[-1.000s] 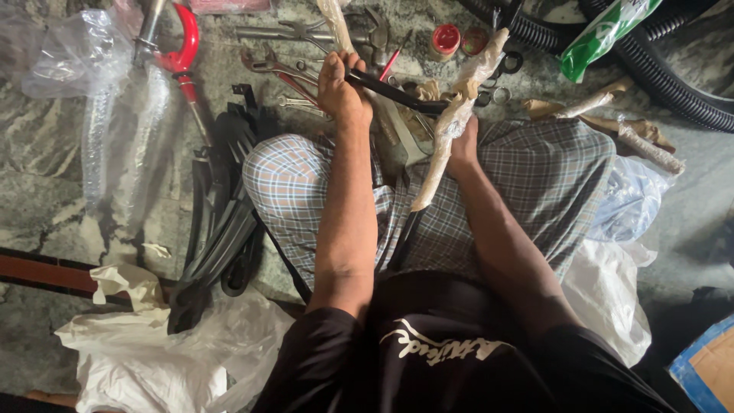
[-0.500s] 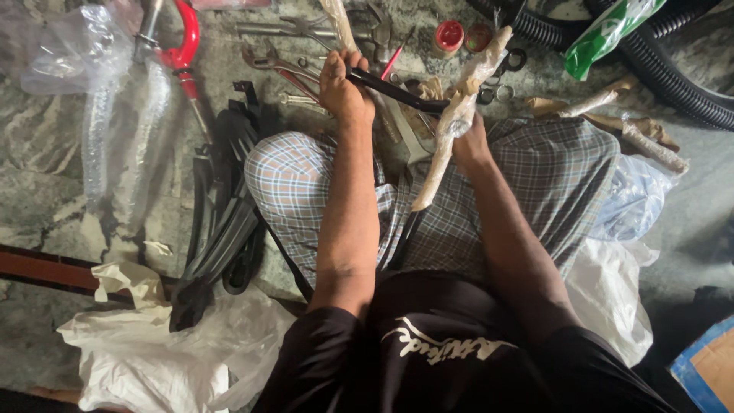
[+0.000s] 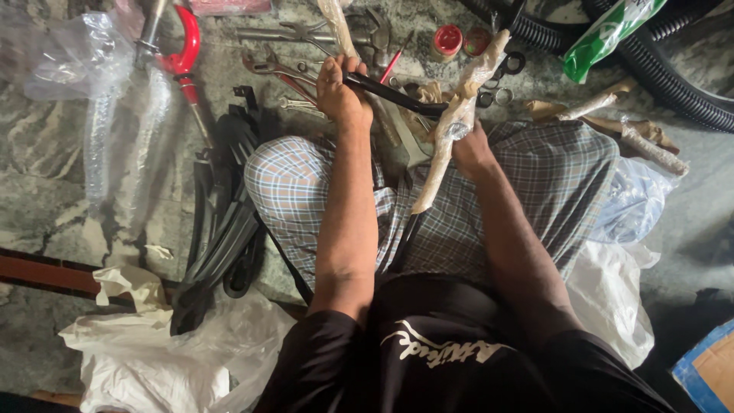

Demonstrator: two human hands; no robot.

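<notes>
Little has shifted since the earlier frame: both hands remain on the same parts, and the view has only drifted slightly. The left hand [image 3: 340,92] is closed around one end of a black bar [image 3: 394,93], which runs from it to a paper-wrapped rod [image 3: 451,130]. The right hand [image 3: 470,149] is closed around that rod near its middle, holding it tilted above the lap, upper end toward the floor clutter and lower end over the checked cloth [image 3: 535,191] across the knees.

Places relative to the wrapped rod: loose wrenches [image 3: 279,67] lie on the stone floor [image 3: 46,191] beyond the left hand; a small red-lidded pot [image 3: 447,38] sits just past the rod's top end; scissors [image 3: 497,80] lie beside that end; black corrugated hose [image 3: 673,84] curves further out on the right-hand side; black curved guards [image 3: 222,229] are stacked well to the left-hand side.

Risks, as judged: the paper wrapping looks loose and may slide under the right hand's grip, letting the rod drop onto the lap. Levering the bar could make it slip off and strike the knuckles. The rod's top end stands close to the pot and could tip it. Tools crowd the floor within reach, inviting snags.
</notes>
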